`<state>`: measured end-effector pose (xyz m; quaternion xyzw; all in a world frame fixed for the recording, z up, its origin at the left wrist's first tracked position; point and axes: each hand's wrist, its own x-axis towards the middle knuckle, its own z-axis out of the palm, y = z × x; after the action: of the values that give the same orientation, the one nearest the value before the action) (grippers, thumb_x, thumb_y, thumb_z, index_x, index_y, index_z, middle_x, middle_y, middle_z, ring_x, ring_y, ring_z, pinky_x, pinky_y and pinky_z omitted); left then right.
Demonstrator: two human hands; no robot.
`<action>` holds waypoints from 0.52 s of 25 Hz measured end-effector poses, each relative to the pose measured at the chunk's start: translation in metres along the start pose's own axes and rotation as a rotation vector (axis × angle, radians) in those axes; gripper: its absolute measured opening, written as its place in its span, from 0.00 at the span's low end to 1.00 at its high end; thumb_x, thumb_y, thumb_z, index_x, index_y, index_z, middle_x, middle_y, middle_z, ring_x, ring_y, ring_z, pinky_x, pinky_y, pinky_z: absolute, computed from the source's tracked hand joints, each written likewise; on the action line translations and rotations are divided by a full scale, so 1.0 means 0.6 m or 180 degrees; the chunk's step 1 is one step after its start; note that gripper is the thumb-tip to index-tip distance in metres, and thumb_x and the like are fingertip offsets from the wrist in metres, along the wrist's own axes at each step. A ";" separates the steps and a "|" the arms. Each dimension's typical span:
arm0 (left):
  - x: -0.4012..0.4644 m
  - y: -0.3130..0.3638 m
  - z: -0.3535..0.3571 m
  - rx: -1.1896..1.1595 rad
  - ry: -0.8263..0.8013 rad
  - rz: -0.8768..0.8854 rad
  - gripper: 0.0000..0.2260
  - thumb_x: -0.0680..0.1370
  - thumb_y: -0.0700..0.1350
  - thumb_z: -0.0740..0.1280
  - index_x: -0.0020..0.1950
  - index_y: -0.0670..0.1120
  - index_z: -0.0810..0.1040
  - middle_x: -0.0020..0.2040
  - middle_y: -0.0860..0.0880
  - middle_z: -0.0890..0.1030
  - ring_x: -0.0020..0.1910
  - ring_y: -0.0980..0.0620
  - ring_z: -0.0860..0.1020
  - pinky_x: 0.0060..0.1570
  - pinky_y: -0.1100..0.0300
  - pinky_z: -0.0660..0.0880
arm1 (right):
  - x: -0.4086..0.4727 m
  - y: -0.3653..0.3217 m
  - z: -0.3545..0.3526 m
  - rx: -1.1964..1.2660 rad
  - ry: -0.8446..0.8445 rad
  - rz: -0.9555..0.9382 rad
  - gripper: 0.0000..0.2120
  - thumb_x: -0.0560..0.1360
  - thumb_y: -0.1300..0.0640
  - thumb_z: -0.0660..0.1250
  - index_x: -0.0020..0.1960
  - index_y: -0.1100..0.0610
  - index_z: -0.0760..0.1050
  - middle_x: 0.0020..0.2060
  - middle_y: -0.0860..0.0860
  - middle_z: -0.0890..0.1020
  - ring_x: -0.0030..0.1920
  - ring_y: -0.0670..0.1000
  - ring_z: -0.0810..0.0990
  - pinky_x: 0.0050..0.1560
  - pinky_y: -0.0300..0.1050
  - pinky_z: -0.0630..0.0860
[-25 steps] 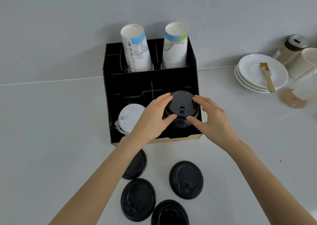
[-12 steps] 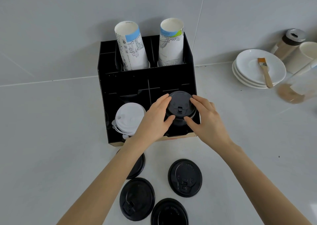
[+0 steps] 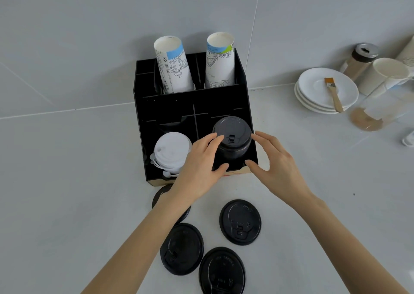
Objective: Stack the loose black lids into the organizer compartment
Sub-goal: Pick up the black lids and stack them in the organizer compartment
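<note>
Looking down from the head camera, a black organizer point(image 3: 224, 100) stands on a pale countertop point(image 3: 67, 181) against a grey tiled wall. Its front right compartment holds a stack of black lids point(image 3: 231, 140), round and matte, each with a raised rim; the top one shows a small flip tab near its front edge. The stack rises above the compartment's front wall and leans slightly toward the viewer.

Both hands flank that stack. On the left hand point(image 3: 199, 163) the fingers are spread and curved, the fingertips touching the left side of the top lid and the thumb resting near the compartment's front edge; it grips nothing. On the right hand point(image 3: 277, 166) the fingers are likewise spread in an open curve just beside the stack's right side, with the thumb near the organizer's front right corner. Whether this hand touches the stack I cannot tell.

Four loose black lids lie flat on the countertop in front of the organizer: one point(image 3: 160, 196) partly hidden under the left forearm, one point(image 3: 182, 249) below it, one point(image 3: 240, 222) to the right, and one point(image 3: 221, 271) nearest the viewer.

White lids point(image 3: 172, 152) fill the front left compartment, and two printed paper cup stacks point(image 3: 173, 67) stand in the rear
</note>
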<state>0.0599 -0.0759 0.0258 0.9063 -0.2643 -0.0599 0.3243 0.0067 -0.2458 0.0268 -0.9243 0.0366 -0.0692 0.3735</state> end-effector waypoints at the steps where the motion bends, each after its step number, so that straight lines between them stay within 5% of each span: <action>1: -0.010 0.000 0.001 -0.0010 -0.0015 0.0009 0.26 0.74 0.45 0.64 0.69 0.46 0.58 0.71 0.47 0.61 0.70 0.50 0.57 0.66 0.61 0.54 | -0.011 0.002 -0.001 0.0019 -0.0030 0.0004 0.25 0.72 0.57 0.66 0.67 0.52 0.63 0.67 0.48 0.67 0.65 0.47 0.66 0.59 0.28 0.55; 8: -0.092 -0.008 0.039 -0.0088 -0.0591 -0.0099 0.28 0.74 0.47 0.65 0.70 0.47 0.56 0.72 0.48 0.60 0.70 0.50 0.57 0.69 0.57 0.55 | -0.113 0.031 0.022 0.0084 -0.0530 0.0212 0.27 0.72 0.56 0.67 0.68 0.53 0.61 0.67 0.49 0.67 0.65 0.48 0.67 0.58 0.27 0.55; 13: -0.136 -0.018 0.079 -0.0050 -0.1150 -0.0314 0.31 0.73 0.49 0.65 0.70 0.48 0.53 0.73 0.49 0.58 0.70 0.51 0.56 0.69 0.56 0.56 | -0.168 0.050 0.050 0.0112 -0.0988 0.0428 0.31 0.71 0.54 0.67 0.69 0.51 0.57 0.69 0.47 0.64 0.68 0.47 0.64 0.66 0.37 0.60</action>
<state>-0.0183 -0.0527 -0.0232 0.8901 -0.2729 -0.2396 0.2753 -0.0887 -0.2345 -0.0255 -0.9127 0.0390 0.0990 0.3946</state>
